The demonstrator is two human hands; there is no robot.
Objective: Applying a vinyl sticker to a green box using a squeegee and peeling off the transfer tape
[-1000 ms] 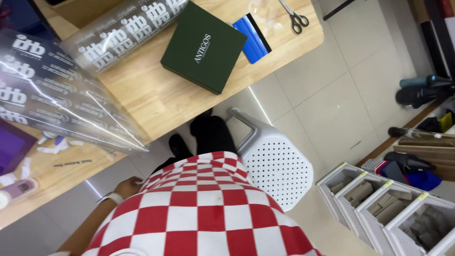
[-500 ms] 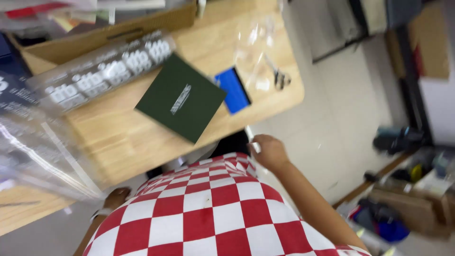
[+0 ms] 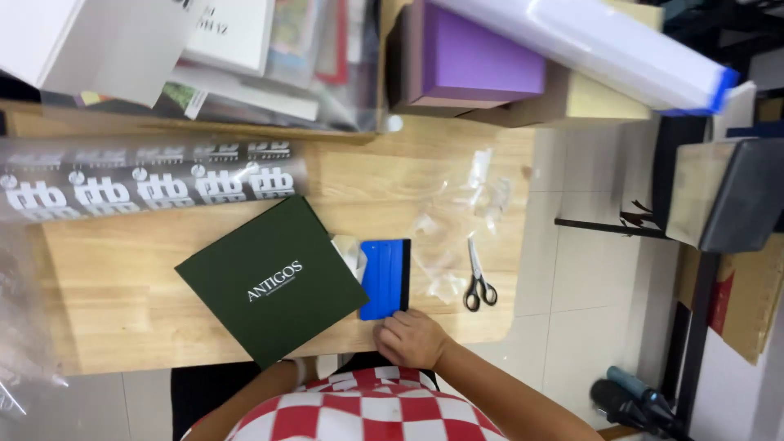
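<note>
My right hand (image 3: pixel 412 339) rests at the near edge of the wooden table (image 3: pixel 114 310), fingers curled, knuckles touching the lower end of a blue squeegee (image 3: pixel 385 278). The squeegee lies flat beside a dark green square box (image 3: pixel 269 282) with white lettering. A small white piece (image 3: pixel 349 251) sticks out between the two. My left forearm (image 3: pixel 245 400) reaches up under the table edge below the green box, and the hand itself is hidden.
Black-handled scissors (image 3: pixel 479 286) lie right of the squeegee on crumpled clear plastic (image 3: pixel 457 229). A transparent printed film (image 3: pixel 147 188) spans the table's left. Behind stand a purple box (image 3: pixel 478 57), a white roll (image 3: pixel 596 45) and stacked white boxes (image 3: pixel 122 41). Tiled floor lies to the right.
The view has swung up and closer over the table. My right hand has moved from the table's edge to the lower end of the blue squeegee.
</note>
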